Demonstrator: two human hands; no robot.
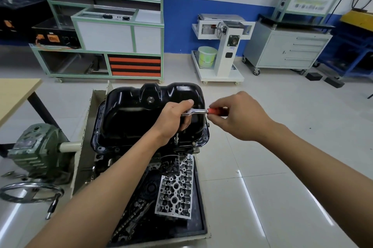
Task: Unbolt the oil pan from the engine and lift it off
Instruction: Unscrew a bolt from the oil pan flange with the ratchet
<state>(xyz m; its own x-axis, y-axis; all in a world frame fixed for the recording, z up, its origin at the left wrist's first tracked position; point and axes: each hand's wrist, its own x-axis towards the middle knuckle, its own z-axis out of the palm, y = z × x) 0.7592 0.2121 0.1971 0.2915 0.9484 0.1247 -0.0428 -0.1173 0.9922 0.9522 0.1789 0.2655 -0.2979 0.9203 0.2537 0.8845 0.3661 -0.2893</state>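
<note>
The black oil pan point(141, 114) sits atop the engine point(125, 159), center. The left hand point(173, 120) is clamped around the ratchet point(198, 111) head above a near-right flange bolt; the right hand point(240, 115) pinches its red handle.

floor right of oil pan point(141, 112) open.

The glossy black pressed-steel oil pan point(141, 114) sits bottom-up on top of the dark engine block point(129, 159), its flange flat against the block. A hex drain plug point(150, 100) shows on its far wall. Small bolts point(194, 143) line the near flange.
</note>
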